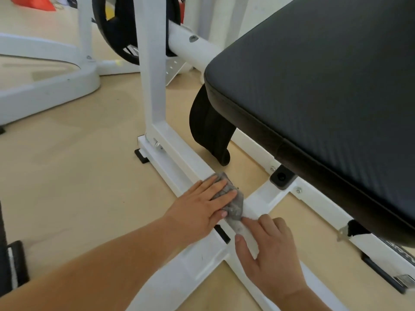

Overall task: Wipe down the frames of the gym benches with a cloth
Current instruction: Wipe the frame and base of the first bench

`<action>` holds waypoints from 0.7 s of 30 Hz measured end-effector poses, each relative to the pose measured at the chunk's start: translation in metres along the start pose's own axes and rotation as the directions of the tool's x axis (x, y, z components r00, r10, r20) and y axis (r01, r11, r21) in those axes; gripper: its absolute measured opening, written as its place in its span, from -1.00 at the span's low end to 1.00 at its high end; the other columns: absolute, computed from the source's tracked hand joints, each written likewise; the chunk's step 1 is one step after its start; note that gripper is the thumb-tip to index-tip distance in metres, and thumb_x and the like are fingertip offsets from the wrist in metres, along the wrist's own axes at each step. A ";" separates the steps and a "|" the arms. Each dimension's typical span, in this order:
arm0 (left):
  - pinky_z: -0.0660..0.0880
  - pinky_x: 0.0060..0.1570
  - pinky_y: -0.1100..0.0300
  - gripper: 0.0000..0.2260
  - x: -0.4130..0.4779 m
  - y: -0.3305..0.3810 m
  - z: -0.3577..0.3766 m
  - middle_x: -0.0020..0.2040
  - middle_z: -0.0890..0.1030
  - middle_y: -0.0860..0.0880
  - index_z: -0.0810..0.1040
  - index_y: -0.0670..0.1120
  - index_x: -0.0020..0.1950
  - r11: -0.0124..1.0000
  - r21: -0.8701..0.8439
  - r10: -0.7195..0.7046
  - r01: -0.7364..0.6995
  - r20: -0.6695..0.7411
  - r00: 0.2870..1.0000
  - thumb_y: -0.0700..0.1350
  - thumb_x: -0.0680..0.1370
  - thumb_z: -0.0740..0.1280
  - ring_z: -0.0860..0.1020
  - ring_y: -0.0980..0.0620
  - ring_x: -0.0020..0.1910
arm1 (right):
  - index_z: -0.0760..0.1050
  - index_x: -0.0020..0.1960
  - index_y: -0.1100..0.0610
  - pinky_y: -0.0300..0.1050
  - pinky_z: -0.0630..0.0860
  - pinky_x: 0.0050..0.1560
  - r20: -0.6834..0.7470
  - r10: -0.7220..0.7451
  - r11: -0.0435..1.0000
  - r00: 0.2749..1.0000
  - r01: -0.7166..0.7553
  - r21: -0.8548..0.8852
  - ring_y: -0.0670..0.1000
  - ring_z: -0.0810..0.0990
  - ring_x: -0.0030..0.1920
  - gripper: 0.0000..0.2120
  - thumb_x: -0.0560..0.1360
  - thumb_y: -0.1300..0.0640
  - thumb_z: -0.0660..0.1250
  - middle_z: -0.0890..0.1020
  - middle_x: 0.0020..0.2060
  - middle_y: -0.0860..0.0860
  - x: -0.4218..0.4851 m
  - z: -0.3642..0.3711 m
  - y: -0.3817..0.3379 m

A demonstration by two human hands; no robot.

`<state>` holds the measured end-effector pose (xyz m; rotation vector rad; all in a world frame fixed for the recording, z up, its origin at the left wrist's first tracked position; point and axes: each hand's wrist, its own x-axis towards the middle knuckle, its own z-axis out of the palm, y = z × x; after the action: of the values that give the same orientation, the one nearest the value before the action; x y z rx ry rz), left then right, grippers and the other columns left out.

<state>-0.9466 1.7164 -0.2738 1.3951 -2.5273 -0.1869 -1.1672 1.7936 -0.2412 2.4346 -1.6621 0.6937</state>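
A white steel bench frame point(177, 160) lies low on the floor, with an upright post point(152, 75) and crossing base bars. A crumpled grey cloth point(233, 204) rests on the base bar near the junction. My left hand point(202, 209) lies flat on the cloth, pressing it onto the bar. My right hand point(269, 250) rests on the same bar just below the cloth, thumb and fingers around the bar, fingertips touching the cloth's lower edge. The black padded bench seat point(325, 97) overhangs at the right.
A black roller pad point(208, 129) hangs under the seat. A black weight plate point(116, 30) leans behind the post. Another white machine base point(49, 88) sits at the left on the tan floor point(78, 176). Black rubber feet point(141, 156) stick out beside the frame.
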 end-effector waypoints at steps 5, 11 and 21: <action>-0.25 0.61 -0.02 -0.48 0.006 -0.016 -0.017 0.68 -0.19 0.06 -0.20 0.21 0.65 0.989 0.074 -0.127 0.127 0.001 0.992 0.20 0.68 -0.25 -0.35 0.05 0.61 | 0.61 0.30 0.06 0.04 0.44 -0.07 0.028 -0.004 0.999 1.000 0.005 -0.039 0.10 0.49 -0.05 -0.43 0.45 -0.27 0.28 0.52 0.02 0.00 -0.003 0.007 -0.002; -0.35 0.58 0.01 -0.48 0.000 0.004 -0.019 0.68 -0.18 0.01 -0.17 0.15 0.66 0.980 0.088 -0.178 0.179 -0.021 0.984 0.21 0.71 -0.21 -0.34 0.00 0.62 | 0.59 0.35 0.07 0.08 0.51 0.12 0.082 0.018 0.999 0.997 -0.021 0.037 0.10 0.50 0.15 -0.43 0.52 -0.26 0.24 0.56 0.22 -0.03 0.004 0.007 -0.001; -0.31 0.59 -0.02 -0.37 0.033 -0.047 -0.048 0.68 -0.17 0.02 -0.12 0.17 0.67 0.927 0.040 -0.375 0.373 0.048 0.926 0.38 0.63 -0.22 -0.31 -0.02 0.63 | 0.56 0.36 -0.04 -0.03 0.38 0.15 0.208 0.103 0.992 0.973 -0.116 0.049 0.00 0.43 0.20 -0.37 0.48 -0.38 0.15 0.51 0.30 -0.14 0.059 0.030 -0.032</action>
<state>-0.9121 1.6637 -0.2335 1.9001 -2.2864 -0.2593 -1.1115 1.7455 -0.2368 2.5488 -1.8897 0.5274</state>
